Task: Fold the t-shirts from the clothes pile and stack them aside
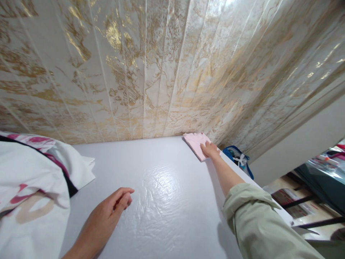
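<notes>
A folded pink garment (194, 141) lies at the far right corner of the white-covered table, with a darker layer showing along its lower edge. My right hand (211, 149) rests on top of it, thumb spread to the left and palm down, not visibly gripping. Nearer to me, my left hand (109, 212) hovers over or rests on the shiny tabletop (161, 201); its fingers are curled together and I see nothing in them. To its left sits a heap of white fabric (37, 187) with pink and beige prints and a dark band.
A gold-patterned, pleated curtain (145, 72) hangs along the table's back edge. Beyond the right edge is a blue bag (238, 158) with a white tie. Farther right stand a dark table (323, 183) with items on it and dark metal legs.
</notes>
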{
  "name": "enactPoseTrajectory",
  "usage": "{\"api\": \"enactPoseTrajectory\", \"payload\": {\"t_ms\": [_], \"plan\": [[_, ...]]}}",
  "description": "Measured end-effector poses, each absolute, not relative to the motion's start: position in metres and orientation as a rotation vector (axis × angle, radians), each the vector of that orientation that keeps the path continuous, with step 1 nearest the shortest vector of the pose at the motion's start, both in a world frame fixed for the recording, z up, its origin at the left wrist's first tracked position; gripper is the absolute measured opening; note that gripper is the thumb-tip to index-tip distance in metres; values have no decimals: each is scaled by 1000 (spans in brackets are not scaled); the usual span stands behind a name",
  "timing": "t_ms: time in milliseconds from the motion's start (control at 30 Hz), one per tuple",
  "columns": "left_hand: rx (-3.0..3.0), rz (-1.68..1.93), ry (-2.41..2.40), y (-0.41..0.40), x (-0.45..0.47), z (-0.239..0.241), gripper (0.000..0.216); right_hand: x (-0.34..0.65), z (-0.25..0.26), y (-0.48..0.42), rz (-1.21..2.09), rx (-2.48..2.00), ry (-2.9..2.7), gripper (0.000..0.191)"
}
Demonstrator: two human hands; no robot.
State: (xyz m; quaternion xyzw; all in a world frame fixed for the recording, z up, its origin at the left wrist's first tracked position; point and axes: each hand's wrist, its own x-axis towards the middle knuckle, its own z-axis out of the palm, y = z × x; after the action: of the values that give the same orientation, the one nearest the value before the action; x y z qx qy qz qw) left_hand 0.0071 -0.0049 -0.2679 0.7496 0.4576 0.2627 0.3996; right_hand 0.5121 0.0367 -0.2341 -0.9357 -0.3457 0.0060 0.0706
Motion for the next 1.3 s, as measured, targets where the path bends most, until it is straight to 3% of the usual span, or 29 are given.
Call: {"api": "enactPoseTrajectory", "payload": {"t_ms": [200, 433, 667, 800, 1033, 1300], "plan": [[1901, 627, 1178, -6, 8, -265, 45, 518, -242, 25, 174, -2856, -1022, 74], [1904, 613, 1151, -4, 7, -267, 43, 484, -245, 34, -70, -2832, -1110, 69], [1898, 651, 1174, -15, 15, -249, 39, 460, -228, 21, 50, -2855, -1236, 65], [1922, 706, 1158, -24, 16, -238, 34, 408, -238, 20, -291, -2511, -1571, 58], [1922, 711, 1160, -25, 11, -235, 31, 237, -268, -25, -14, -1800, -2265, 51], [1817, 887, 1144, -33, 10, -236, 25, 190, -267, -47, -47, -1719, -2303, 45]]}}
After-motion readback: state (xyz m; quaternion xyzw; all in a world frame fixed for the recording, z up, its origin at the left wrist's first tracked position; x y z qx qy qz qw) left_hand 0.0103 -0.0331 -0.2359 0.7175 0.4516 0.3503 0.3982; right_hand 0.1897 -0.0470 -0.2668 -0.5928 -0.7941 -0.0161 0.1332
